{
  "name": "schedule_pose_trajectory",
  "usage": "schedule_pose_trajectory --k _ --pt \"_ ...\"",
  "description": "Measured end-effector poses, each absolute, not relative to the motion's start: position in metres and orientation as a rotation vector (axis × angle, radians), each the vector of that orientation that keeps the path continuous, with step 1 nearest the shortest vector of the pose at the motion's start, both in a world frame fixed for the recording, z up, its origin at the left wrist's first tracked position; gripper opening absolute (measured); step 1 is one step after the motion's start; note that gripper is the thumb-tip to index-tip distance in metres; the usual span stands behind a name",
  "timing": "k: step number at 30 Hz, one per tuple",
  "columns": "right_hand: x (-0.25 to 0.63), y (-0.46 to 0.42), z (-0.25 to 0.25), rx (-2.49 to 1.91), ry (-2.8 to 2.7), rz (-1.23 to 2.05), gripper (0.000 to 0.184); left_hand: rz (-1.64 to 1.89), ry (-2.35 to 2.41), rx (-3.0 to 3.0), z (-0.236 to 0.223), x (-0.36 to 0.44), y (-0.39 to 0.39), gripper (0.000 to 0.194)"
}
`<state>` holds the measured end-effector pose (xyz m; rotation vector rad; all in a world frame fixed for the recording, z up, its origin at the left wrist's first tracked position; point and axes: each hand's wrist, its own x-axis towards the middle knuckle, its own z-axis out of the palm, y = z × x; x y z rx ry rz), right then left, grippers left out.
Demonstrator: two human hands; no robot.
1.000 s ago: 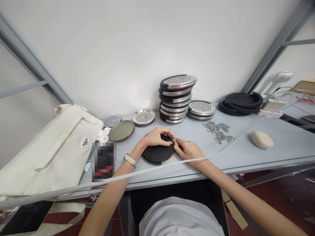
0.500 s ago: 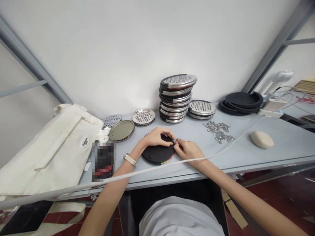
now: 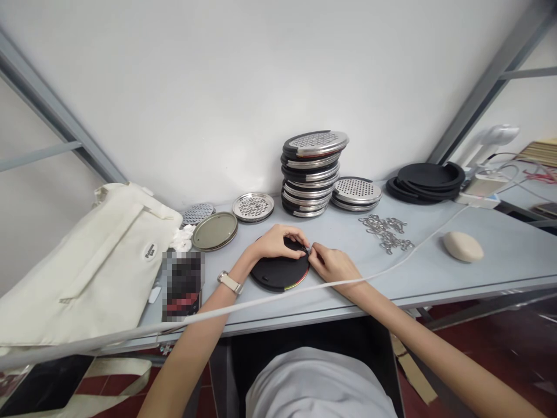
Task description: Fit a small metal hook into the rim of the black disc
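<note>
A round black grater holder [image 3: 275, 275] lies on the table before me, with a thin strip of red and yellow showing along its near right rim. My left hand [image 3: 281, 242] rests over its far side, thumb and fingers curled onto the right part of the holder. At that right rim my right hand [image 3: 334, 265] pinches with thumb and forefinger, touching the left fingertips. A small greyish glint shows between the fingertips, too small to name. Farther right lies a loose pile of small metal wire clips [image 3: 385, 232].
A tall stack of round graters [image 3: 311, 174] stands behind my hands, with a lower stack [image 3: 357, 193] beside it. Black holders [image 3: 429, 180] are piled at right, near a pale oval object [image 3: 463, 247]. A white cable [image 3: 261, 302] crosses in front; a cream bag [image 3: 96, 267] lies left.
My right fingers have shifted very slightly at the holder's rim, and less of the small shiny piece shows between the fingertips. The left hand and the holder stay almost still.
</note>
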<state>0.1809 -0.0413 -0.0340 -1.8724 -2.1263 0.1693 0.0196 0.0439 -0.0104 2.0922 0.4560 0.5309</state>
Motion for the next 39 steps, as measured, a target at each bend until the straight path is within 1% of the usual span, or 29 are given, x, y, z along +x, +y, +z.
schedule_pose_trajectory --k 7,21,26,39 --pt "0.1830 -0.0386 -0.0386 -1.884 -2.109 0.161 0.024 0.519 0.478 2.101 -0.0100 0.0196 0.0443 0.026" --pt "0.1829 -0.0408 -0.0351 -1.825 -2.198 0.132 0.029 0.528 0.475 2.136 -0.0106 0.0195 0.0441 0.024" --pt "0.1840 -0.0412 -0.0366 -1.762 -2.236 0.118 0.029 0.546 0.469 2.140 -0.0112 0.0202 0.0442 0.024" --pt "0.1825 -0.0408 -0.0375 -1.775 -2.163 0.153 0.027 0.542 0.441 2.100 -0.0112 0.0197 0.0452 0.025"
